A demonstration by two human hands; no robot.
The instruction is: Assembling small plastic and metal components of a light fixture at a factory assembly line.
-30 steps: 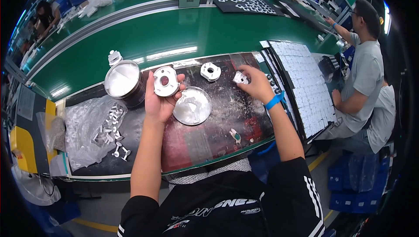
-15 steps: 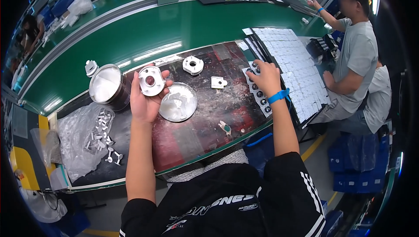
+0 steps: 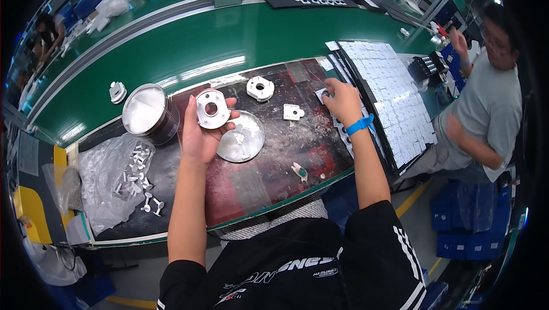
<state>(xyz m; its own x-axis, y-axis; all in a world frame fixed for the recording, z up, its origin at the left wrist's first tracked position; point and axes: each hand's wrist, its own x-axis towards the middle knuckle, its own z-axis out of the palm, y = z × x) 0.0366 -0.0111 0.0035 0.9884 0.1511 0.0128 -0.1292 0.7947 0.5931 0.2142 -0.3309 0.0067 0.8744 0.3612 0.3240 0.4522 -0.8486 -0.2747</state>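
My left hand (image 3: 197,141) holds up a white round plastic housing (image 3: 220,118) with a hole in its middle, fingers behind it and thumb at its edge. At the right, my right hand (image 3: 344,104) bends over a row of small white pieces (image 3: 342,133) bearing dark round parts. Its thumb and fingertips come together at the far end of that row; what they pinch is mostly hidden. Beyond the left hand lies a similar white housing (image 3: 269,92). A small white plate with a hole (image 3: 290,112) rests between the hands.
A round clear dish (image 3: 251,144) and a tin with white contents (image 3: 143,109) stand near my left hand. White plastic pieces (image 3: 136,167) lie on a plastic bag (image 3: 103,184). Stacked boards with white sheets (image 3: 394,93) are at the right, beside a seated person (image 3: 486,98).
My right hand's fingertips have drawn closer together at the row's far end. The left hand still holds the housing, which looks slightly turned. The person at right has turned and moved their arms.
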